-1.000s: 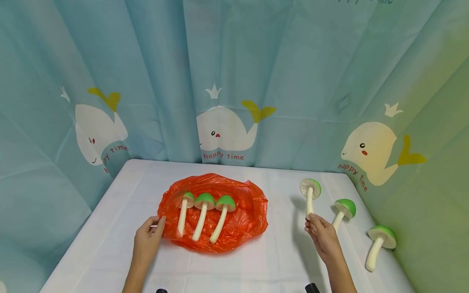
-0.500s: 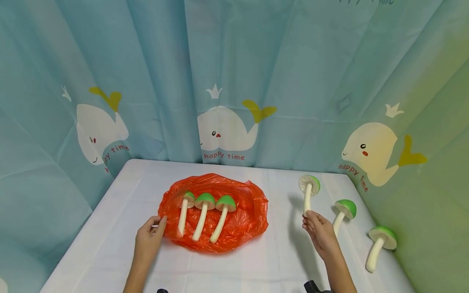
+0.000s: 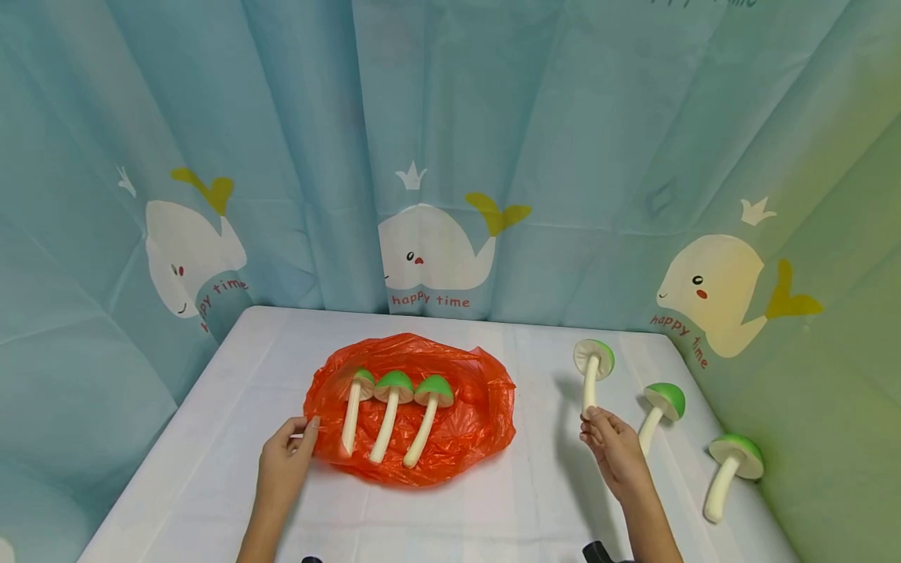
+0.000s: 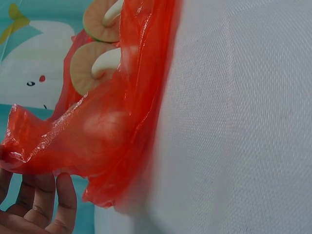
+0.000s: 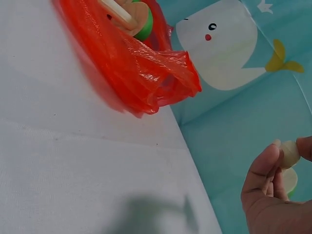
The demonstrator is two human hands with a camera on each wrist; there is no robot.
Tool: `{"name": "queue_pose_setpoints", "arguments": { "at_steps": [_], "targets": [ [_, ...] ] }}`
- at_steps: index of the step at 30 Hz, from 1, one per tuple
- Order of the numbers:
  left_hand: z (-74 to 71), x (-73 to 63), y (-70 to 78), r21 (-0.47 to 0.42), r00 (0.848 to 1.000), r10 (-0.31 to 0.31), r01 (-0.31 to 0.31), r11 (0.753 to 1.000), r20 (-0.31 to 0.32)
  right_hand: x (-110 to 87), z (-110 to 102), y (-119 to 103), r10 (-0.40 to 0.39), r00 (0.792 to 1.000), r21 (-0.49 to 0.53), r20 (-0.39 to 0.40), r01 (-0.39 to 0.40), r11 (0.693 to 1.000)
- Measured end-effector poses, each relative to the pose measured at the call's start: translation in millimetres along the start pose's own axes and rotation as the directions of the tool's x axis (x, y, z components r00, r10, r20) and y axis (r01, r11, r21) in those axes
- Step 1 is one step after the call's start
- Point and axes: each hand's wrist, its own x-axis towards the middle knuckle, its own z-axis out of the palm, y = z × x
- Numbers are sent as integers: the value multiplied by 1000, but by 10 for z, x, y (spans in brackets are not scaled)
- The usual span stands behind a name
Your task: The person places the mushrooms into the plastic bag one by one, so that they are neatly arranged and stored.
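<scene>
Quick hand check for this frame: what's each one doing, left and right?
Left hand: closed, pinching the near-left edge of the red plastic bag.
Right hand: closed, holding a green-capped mushroom by its stem end.

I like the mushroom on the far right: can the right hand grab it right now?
Probably not yet: the right hand pinches another mushroom. But nothing covers the far-right mushroom, so that hand, once free, likely could.
</scene>
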Motion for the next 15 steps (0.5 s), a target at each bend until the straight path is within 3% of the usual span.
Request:
{"name": "queue_pose_setpoints", "arguments": {
  "at_steps": [6, 15],
  "targets": [
    [-1, -7, 0, 4, 1000, -18, 18, 1000, -1, -25, 31, 28, -15, 1000, 34, 16, 14, 999],
    [-7, -14, -13, 2, 1000, -21, 21, 1000, 2, -52, 146, 120, -16, 1000, -71, 20, 18, 997]
  ]
}}
